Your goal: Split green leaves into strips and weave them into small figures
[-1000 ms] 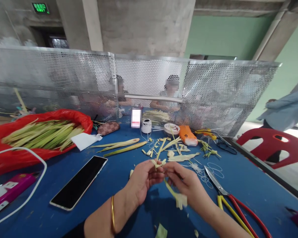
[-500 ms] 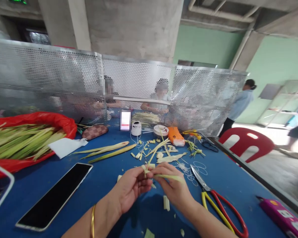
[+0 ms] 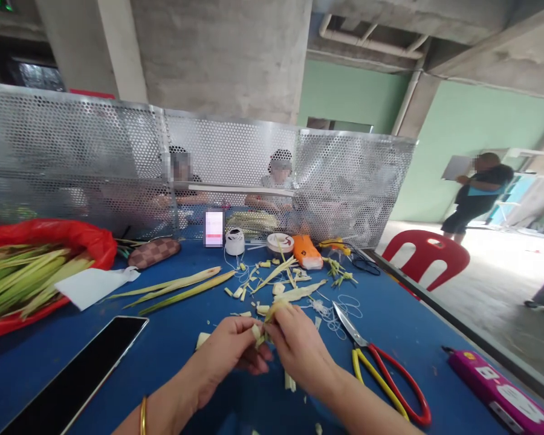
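My left hand (image 3: 229, 353) and my right hand (image 3: 299, 350) meet low in the middle, above the blue table (image 3: 435, 326). Both are closed in a pinch on a small folded piece of pale green leaf strip (image 3: 262, 325) held between their fingertips. A gold bangle (image 3: 142, 415) sits on my left wrist. Cut leaf scraps (image 3: 272, 281) lie scattered just beyond my hands. Scissors with red and yellow handles (image 3: 381, 374) lie to the right of my right hand, blades pointing away.
A red bag of long green leaves (image 3: 27, 272) lies at the left, with a white paper (image 3: 93, 287), two long leaves (image 3: 181, 287) and a dark phone (image 3: 72, 380). A thread spool (image 3: 234, 241), tape roll (image 3: 280, 243), orange object (image 3: 306, 251), magenta box (image 3: 498, 396). Perforated metal screen (image 3: 353, 181); people behind it; red chair (image 3: 424, 257).
The camera has swung right and up. My hands have drawn closer together, and the long strip that stuck out to the right is now bunched up between my fingertips.
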A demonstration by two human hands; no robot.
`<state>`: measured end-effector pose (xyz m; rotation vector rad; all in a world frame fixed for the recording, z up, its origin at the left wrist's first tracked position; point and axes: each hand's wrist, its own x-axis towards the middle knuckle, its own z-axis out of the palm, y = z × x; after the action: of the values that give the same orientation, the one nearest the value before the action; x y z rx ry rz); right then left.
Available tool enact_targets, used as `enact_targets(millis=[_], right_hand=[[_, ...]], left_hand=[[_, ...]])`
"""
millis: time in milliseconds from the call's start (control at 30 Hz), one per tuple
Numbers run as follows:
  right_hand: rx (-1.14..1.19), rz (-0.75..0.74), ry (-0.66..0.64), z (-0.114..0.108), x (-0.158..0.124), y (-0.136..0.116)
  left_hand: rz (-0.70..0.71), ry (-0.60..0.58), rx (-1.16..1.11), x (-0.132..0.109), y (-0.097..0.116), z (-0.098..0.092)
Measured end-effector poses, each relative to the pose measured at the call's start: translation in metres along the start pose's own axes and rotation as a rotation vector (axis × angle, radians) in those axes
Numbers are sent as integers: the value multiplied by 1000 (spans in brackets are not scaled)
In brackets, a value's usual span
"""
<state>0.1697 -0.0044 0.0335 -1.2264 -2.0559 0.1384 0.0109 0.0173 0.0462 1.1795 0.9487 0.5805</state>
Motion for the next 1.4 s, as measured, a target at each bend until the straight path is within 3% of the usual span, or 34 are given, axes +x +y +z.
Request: enact_targets(millis=[133,300,533,767,967,1133,1267,1400], right_hand=[[164,169,-76,0,-1,3],[299,277,-37,5,-1,9],[510,431,-4,11,-1,9],[906,729,43,7,4,3],[1034,752,92,5,4,-1],[1038,761,43,2,2,-3],[1143,848,7,1,2,-3],[1186,900,-12,1,3,-3]], left_hand=[[-32,-81,-5,-1,1,-1],[-23,-1,7,-2,-1,4],[1,210,50,4,-6,7],[132,194,-55,-4,2,13],[185,186,58,-7,3,16],[290,260,154,1,-5,14],[331,221,144,3,-8,15],[303,328,100,1,-6,16]])
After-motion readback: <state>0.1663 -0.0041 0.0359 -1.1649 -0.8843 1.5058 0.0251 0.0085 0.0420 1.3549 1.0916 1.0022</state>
